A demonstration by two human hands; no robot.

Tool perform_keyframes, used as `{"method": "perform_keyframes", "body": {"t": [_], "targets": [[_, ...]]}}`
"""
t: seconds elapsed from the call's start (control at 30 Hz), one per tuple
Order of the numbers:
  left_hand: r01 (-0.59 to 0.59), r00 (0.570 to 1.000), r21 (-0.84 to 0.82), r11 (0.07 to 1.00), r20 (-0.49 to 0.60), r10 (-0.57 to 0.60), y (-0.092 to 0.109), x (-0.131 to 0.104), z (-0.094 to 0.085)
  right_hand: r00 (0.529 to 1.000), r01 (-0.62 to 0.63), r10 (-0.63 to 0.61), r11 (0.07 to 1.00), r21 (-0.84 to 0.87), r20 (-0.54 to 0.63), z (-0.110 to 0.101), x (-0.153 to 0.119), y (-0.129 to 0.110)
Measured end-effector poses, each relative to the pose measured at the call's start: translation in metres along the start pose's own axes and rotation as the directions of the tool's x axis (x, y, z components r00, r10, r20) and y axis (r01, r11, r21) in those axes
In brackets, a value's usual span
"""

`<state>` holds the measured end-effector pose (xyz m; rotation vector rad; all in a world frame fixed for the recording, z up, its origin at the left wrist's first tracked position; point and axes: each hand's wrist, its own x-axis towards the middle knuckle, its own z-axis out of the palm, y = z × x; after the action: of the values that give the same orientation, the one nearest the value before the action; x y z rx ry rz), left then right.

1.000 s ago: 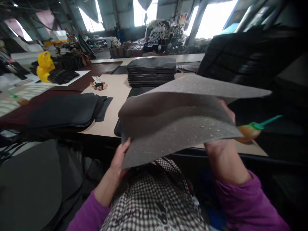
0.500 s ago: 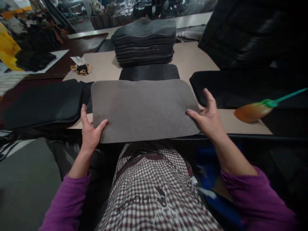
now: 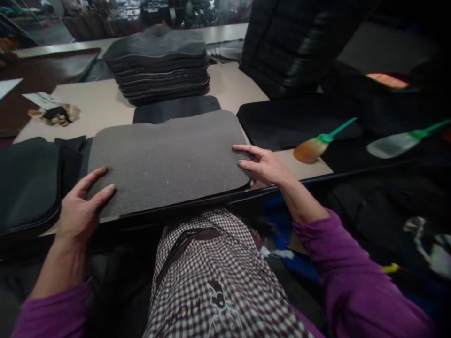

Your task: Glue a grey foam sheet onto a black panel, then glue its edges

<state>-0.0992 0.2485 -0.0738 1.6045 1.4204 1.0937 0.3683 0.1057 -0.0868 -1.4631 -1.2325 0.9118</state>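
Note:
A grey, round-cornered flat sheet [image 3: 169, 162] lies at the near edge of the table in front of me, speckled with small light flecks. My left hand [image 3: 79, 206] rests at its left end, thumb and index finger spread over the top face. At the right end, my right hand [image 3: 262, 164] touches the sheet with index finger and thumb apart; its other fingers are partly hidden beside the edge. Just behind the grey sheet, a black sheet [image 3: 176, 109] is partly covered by it. Neither hand visibly pinches the sheet.
A tall stack of dark sheets [image 3: 162, 65] stands behind. More black sheets lie left [image 3: 28, 183] and right [image 3: 296, 122]. An orange-filled bottle with a green stem [image 3: 312, 149] and a clear bottle [image 3: 392, 144] are at the right. Scraps [image 3: 58, 114] sit back left.
The view has swung right, bringing the clear bottle into sight. The sheet has come down onto the table, and the fingers have shifted from holding its ends to lying on top.

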Motion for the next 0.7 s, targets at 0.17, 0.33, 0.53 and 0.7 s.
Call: {"method": "perform_keyframes", "body": {"t": [0.17, 0.33, 0.53, 0.7], "targets": [[0.093, 0.987, 0.131, 0.987, 0.118, -0.108, -0.003, 0.021, -0.002, 0.998, -0.026, 0.030, 0.995, -0.095, 0.047, -0.007, 0.013, 0.009], [0.097, 0.987, 0.225, 0.970, 0.104, -0.123, -0.015, 0.023, 0.006, 1.000, 0.020, -0.018, 0.982, -0.190, 0.016, -0.005, 0.015, 0.027], [0.072, 0.978, 0.302, 0.951, 0.165, -0.127, -0.012, 0.018, 0.014, 1.000, 0.004, 0.001, 0.974, -0.226, 0.022, -0.017, 0.009, 0.033], [0.058, 0.961, 0.366, 0.929, 0.231, -0.151, -0.005, 0.015, 0.021, 0.999, 0.052, -0.051, 0.963, -0.264, 0.013, -0.019, 0.007, 0.047]]}}
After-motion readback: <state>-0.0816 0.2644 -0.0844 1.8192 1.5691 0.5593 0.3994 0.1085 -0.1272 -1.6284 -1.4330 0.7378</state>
